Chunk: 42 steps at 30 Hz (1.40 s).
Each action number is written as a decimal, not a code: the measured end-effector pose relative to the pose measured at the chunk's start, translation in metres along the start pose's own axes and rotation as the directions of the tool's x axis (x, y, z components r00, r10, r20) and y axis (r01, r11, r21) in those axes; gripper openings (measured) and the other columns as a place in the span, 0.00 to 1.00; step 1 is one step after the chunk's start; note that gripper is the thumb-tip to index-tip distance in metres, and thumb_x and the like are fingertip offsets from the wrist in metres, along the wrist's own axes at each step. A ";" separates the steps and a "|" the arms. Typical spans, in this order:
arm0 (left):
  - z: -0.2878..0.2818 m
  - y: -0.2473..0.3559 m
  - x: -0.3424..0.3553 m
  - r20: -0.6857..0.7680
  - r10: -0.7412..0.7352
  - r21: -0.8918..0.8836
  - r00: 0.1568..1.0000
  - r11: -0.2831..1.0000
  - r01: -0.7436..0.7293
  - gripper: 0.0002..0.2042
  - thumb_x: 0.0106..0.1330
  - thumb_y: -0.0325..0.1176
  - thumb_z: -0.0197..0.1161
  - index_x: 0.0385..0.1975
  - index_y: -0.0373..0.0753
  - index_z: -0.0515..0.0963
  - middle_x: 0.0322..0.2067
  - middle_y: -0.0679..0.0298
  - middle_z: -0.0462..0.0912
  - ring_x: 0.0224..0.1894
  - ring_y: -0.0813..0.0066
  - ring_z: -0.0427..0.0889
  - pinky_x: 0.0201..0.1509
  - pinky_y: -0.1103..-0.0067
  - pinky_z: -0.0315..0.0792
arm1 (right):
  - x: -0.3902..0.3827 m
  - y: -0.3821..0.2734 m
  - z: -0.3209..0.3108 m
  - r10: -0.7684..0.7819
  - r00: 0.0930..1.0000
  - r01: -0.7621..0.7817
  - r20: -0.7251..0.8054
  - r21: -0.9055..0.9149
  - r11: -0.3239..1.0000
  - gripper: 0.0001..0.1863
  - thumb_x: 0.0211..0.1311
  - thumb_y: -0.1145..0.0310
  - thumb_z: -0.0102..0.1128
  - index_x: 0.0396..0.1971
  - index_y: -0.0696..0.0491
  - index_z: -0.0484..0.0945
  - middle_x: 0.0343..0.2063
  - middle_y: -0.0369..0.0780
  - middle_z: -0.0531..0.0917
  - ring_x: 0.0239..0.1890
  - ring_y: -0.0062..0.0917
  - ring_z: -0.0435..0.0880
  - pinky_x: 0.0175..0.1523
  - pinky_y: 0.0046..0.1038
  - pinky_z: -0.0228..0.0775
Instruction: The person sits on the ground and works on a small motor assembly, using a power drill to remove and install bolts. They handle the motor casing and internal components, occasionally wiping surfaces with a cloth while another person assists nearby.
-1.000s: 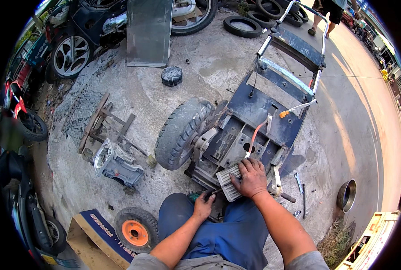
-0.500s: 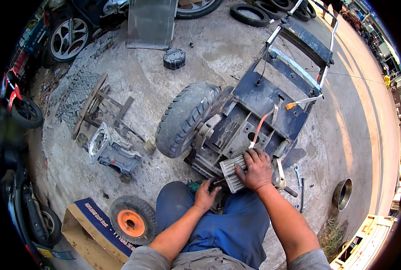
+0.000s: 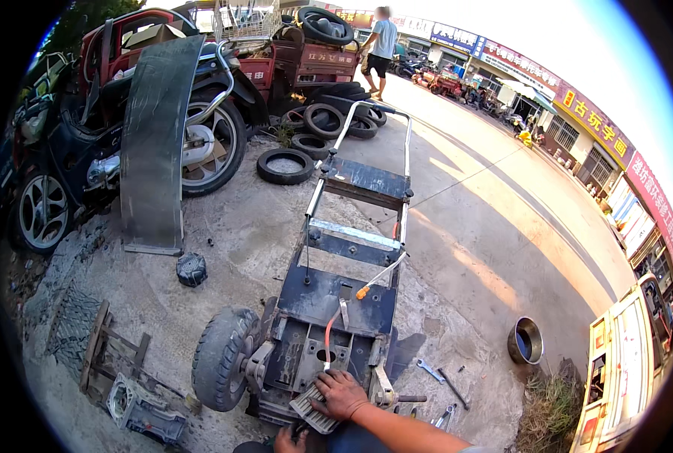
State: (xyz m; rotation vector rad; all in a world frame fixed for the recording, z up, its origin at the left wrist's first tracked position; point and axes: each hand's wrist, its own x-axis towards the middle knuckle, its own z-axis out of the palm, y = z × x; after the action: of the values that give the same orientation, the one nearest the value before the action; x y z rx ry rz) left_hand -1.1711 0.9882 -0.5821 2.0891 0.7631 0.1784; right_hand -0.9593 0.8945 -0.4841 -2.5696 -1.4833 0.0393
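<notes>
"Where are the hands, nearest first?"

"The left hand (image 3: 289,440) is at the near edge, fingers curled; the picture cuts it off, so I can't tell whether it grips anything."

"And the right?"

"The right hand (image 3: 340,396) lies palm down, unclenched, across a grey ribbed metal block (image 3: 311,411), its thumb on the ribs. The block sits tilted at the near end of a dark-blue metal frame (image 3: 333,283)."

"What flanks that?"

"Near left, a pale-grey cast-metal housing (image 3: 144,411) on the concrete ground (image 3: 457,264). Near right, a silver open-ended spanner (image 3: 431,371) beside a slim black rod (image 3: 453,389). A black chunky-treaded wheel (image 3: 223,359) stands at the frame's left side."

"Anything just past the right hand?"

"An orange-red cable (image 3: 328,334), running over the frame (its near end stops right by the fingers). Farther right there's a round brass-coloured metal bowl (image 3: 535,336)."

"And far off?"

"On the left, a dark faceted lump (image 3: 192,269), then a tall flat grey sheet (image 3: 155,143) leaning on a parked motorbike (image 3: 216,143). Beyond the frame lie loose black rubber tyres (image 3: 285,180), and farther still a person in a light-blue top (image 3: 384,38)."
</notes>
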 end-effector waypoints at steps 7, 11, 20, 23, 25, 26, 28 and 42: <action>0.010 0.023 -0.001 0.078 -0.054 0.314 0.995 0.949 0.027 0.41 0.58 0.52 0.69 0.66 0.32 0.65 0.58 0.41 0.73 0.61 0.39 0.71 0.66 0.57 0.67 | 0.001 -0.006 0.001 -0.017 1.000 0.016 0.007 0.065 0.998 0.30 0.63 0.43 0.58 0.51 0.54 0.80 0.56 0.44 0.79 0.62 0.41 0.73 0.66 0.42 0.63; 0.054 0.017 0.014 0.013 -0.102 0.236 0.995 0.967 0.096 0.30 0.52 0.49 0.73 0.50 0.33 0.79 0.46 0.44 0.82 0.52 0.42 0.79 0.56 0.58 0.73 | -0.007 0.001 0.003 0.017 0.999 -0.018 0.027 0.046 0.999 0.30 0.63 0.43 0.58 0.52 0.54 0.80 0.55 0.43 0.80 0.62 0.40 0.73 0.67 0.41 0.61; 0.132 -0.114 0.049 -0.007 -0.128 0.490 0.992 0.864 0.114 0.10 0.58 0.42 0.67 0.31 0.44 0.87 0.28 0.61 0.87 0.29 0.60 0.86 0.34 0.58 0.78 | -0.001 -0.008 -0.005 0.006 1.000 -0.007 0.024 0.037 0.999 0.33 0.63 0.39 0.55 0.52 0.54 0.81 0.57 0.41 0.80 0.63 0.37 0.74 0.68 0.40 0.60; 0.112 -0.086 0.057 0.159 -0.207 0.504 0.965 0.858 0.101 0.14 0.57 0.44 0.67 0.37 0.42 0.86 0.33 0.57 0.87 0.34 0.57 0.86 0.39 0.58 0.78 | -0.006 0.002 0.019 0.027 1.000 -0.026 -0.013 0.093 0.995 0.30 0.59 0.43 0.61 0.50 0.53 0.80 0.53 0.47 0.80 0.61 0.44 0.73 0.68 0.46 0.63; 0.094 -0.062 0.054 0.155 -0.177 0.475 0.972 0.876 0.083 0.16 0.57 0.45 0.68 0.39 0.42 0.85 0.35 0.55 0.86 0.37 0.56 0.86 0.41 0.57 0.78 | -0.008 0.005 0.020 0.022 1.000 -0.021 -0.013 0.093 0.995 0.29 0.59 0.43 0.60 0.48 0.53 0.81 0.52 0.46 0.80 0.60 0.44 0.74 0.67 0.47 0.64; 0.085 -0.049 0.052 0.143 -0.154 0.461 0.978 0.885 0.072 0.17 0.57 0.45 0.68 0.41 0.41 0.85 0.36 0.55 0.86 0.38 0.56 0.86 0.42 0.57 0.78 | -0.009 0.005 0.021 0.015 1.000 -0.014 -0.015 0.096 0.995 0.29 0.60 0.43 0.60 0.48 0.53 0.81 0.52 0.46 0.81 0.59 0.45 0.75 0.66 0.47 0.64; 0.074 -0.032 0.044 0.104 -0.098 0.422 0.990 0.906 0.045 0.19 0.57 0.46 0.68 0.43 0.41 0.84 0.37 0.53 0.86 0.40 0.55 0.85 0.44 0.57 0.78 | -0.009 0.005 0.024 0.005 0.999 -0.001 -0.044 0.083 0.997 0.28 0.59 0.43 0.60 0.46 0.53 0.81 0.50 0.45 0.81 0.57 0.44 0.76 0.66 0.47 0.64; 0.081 -0.028 0.037 0.157 -0.062 0.509 0.986 0.860 -0.027 0.09 0.59 0.36 0.64 0.22 0.39 0.86 0.28 0.54 0.88 0.33 0.53 0.88 0.36 0.59 0.80 | -0.009 0.004 -0.008 0.018 0.998 -0.018 0.052 0.009 1.000 0.33 0.63 0.39 0.55 0.52 0.54 0.81 0.56 0.42 0.81 0.62 0.38 0.75 0.67 0.40 0.61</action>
State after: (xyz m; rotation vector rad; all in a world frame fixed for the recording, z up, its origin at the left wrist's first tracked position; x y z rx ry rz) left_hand -1.1228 0.9659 -0.6584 2.5551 0.7851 -0.2399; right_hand -0.9591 0.8835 -0.4772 -2.5931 -1.4742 0.1163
